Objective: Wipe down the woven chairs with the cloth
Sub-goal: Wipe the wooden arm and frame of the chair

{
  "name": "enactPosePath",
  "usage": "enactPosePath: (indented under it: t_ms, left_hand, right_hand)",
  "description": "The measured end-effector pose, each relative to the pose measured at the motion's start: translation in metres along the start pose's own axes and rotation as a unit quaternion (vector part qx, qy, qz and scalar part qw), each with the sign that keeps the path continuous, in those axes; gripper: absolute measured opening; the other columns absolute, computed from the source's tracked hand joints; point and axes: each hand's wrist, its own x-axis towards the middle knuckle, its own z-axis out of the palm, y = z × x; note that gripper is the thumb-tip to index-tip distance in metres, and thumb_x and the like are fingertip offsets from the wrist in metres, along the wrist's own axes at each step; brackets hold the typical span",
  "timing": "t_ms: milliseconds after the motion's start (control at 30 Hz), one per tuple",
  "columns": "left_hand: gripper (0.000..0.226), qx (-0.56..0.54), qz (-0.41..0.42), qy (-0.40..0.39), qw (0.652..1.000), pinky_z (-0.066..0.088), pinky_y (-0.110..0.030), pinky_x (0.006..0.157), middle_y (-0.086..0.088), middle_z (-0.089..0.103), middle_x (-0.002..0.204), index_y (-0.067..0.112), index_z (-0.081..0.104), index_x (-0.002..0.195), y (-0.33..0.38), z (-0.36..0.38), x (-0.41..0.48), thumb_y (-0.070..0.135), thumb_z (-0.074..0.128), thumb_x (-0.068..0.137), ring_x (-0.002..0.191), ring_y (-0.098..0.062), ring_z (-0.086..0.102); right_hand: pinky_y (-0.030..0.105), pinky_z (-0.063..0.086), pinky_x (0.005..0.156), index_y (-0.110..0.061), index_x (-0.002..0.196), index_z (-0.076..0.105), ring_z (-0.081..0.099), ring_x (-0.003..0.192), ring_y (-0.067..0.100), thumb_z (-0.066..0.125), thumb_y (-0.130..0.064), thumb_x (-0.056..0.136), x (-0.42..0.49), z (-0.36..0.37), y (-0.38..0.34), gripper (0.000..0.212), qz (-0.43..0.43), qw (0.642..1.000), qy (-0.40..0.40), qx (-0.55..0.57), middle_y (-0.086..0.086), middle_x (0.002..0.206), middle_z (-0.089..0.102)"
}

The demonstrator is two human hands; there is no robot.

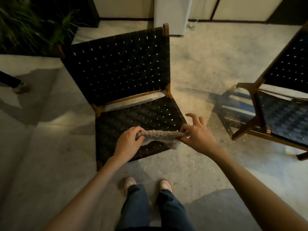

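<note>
Holding the cloth (160, 133) twisted rope-like, centre frame, just above the seat (141, 117) of the mid-frame woven chair (120, 67), not on the weave. Left hand (130, 139) grips one end, curled round it. Right hand (196, 132) pinches the other end w/ thumb + forefinger, its other fingers (198, 120) splayed wide. Judgement: wiping prob. not underway. No wiped patch shows, so both chairs look left to do. Count: 2 woven chairs (2nd chair (286, 114) at right edge, partly cut off), 1 cloth, 2 hands.

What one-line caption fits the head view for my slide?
Left hand and right hand hold a rolled grey cloth over the woven chair; second chair at right.
</note>
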Motion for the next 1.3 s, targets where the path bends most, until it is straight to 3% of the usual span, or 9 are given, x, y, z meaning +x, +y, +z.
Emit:
enactPosePath:
  t_ms: [100,200,300,533,667,767,1067,1167,1300]
  left_hand:
    - [0.011,0.000,-0.010,0.014,1.000,0.035,-0.007,0.059,0.011,0.059,0.096,0.020,0.064,0.101,-0.029,-0.027,-0.007,0.020,0.061,0.090,0.075,0.004,0.051]
    - [0.011,-0.009,-0.019,0.026,0.999,0.035,-0.006,0.059,0.015,0.058,0.092,0.021,0.064,0.101,-0.063,-0.055,-0.009,0.021,0.061,0.090,0.074,0.009,0.050]
    - [0.012,-0.024,-0.031,0.014,0.999,0.036,-0.008,0.060,0.015,0.060,0.090,0.024,0.064,0.102,-0.108,-0.088,-0.003,0.025,0.061,0.091,0.079,0.003,0.054]
    - [0.021,-0.046,-0.042,-0.019,0.998,0.048,-0.020,0.066,0.008,0.065,0.089,0.021,0.066,0.107,-0.227,-0.184,0.029,0.034,0.059,0.091,0.081,-0.005,0.060]
    - [0.005,-0.081,-0.039,-0.013,0.996,0.040,-0.003,0.060,0.020,0.057,0.077,0.027,0.060,0.093,-0.277,-0.242,0.050,0.032,0.059,0.092,0.073,0.007,0.055]
    - [0.010,-0.104,-0.033,-0.022,0.994,0.039,-0.002,0.058,0.019,0.057,0.074,0.023,0.062,0.092,-0.301,-0.277,0.073,0.031,0.056,0.094,0.071,0.008,0.053]
    - [0.012,-0.133,-0.001,-0.076,0.988,0.042,-0.001,0.061,0.022,0.060,0.080,0.028,0.063,0.100,-0.324,-0.332,0.170,0.035,0.055,0.094,0.077,0.010,0.056]
    - [0.031,-0.106,0.030,-0.113,0.987,0.044,-0.006,0.066,0.008,0.067,0.099,0.017,0.064,0.116,-0.323,-0.344,0.214,0.036,0.054,0.094,0.089,0.002,0.059]
    - [0.034,-0.085,0.084,-0.134,0.984,0.041,-0.004,0.069,0.006,0.063,0.113,0.015,0.060,0.124,-0.309,-0.356,0.268,0.031,0.054,0.095,0.098,-0.001,0.054]
  right_hand:
    - [0.036,0.043,0.098,-0.028,0.100,0.064,0.037,0.124,0.018,0.065,-0.044,0.085,0.013,0.008,-0.035,0.021,-0.030,1.000,0.003,-0.005,-0.002,0.140,0.041]
    - [0.030,0.054,0.073,-0.024,0.096,0.060,0.060,0.080,0.010,0.062,-0.042,0.088,0.032,0.020,-0.075,0.019,-0.019,0.997,-0.022,0.069,-0.008,0.086,0.061]
    - [0.031,0.057,0.060,-0.025,0.093,0.055,0.060,0.062,0.007,0.062,-0.038,0.090,0.057,0.040,-0.122,0.014,0.012,0.992,-0.041,0.120,-0.009,0.074,0.059]
    - [0.028,0.056,0.060,-0.025,0.090,0.051,0.062,0.065,0.007,0.061,-0.026,0.091,0.123,0.093,-0.263,0.010,0.060,0.964,-0.031,0.259,-0.008,0.075,0.061]
    - [0.018,0.053,0.058,-0.030,0.089,0.047,0.062,0.073,0.004,0.060,-0.028,0.091,0.164,0.111,-0.341,0.013,0.091,0.937,-0.035,0.335,-0.007,0.082,0.060]
    - [0.009,0.045,0.052,-0.032,0.091,0.046,0.058,0.077,-0.001,0.061,-0.032,0.091,0.195,0.113,-0.388,0.015,0.103,0.916,-0.041,0.385,-0.012,0.088,0.057]
    - [0.017,0.049,0.067,-0.027,0.109,0.049,0.060,0.093,0.008,0.061,-0.036,0.090,0.285,0.095,-0.445,0.024,0.150,0.846,-0.008,0.511,-0.003,0.105,0.059]
    - [0.032,0.055,0.083,-0.022,0.115,0.049,0.061,0.099,0.016,0.060,-0.037,0.091,0.324,0.080,-0.455,0.031,0.172,0.820,0.012,0.546,0.001,0.109,0.058]
    - [0.026,0.053,0.080,-0.021,0.116,0.047,0.060,0.098,0.013,0.056,-0.034,0.093,0.370,0.049,-0.458,0.028,0.189,0.781,0.036,0.594,0.000,0.110,0.057]
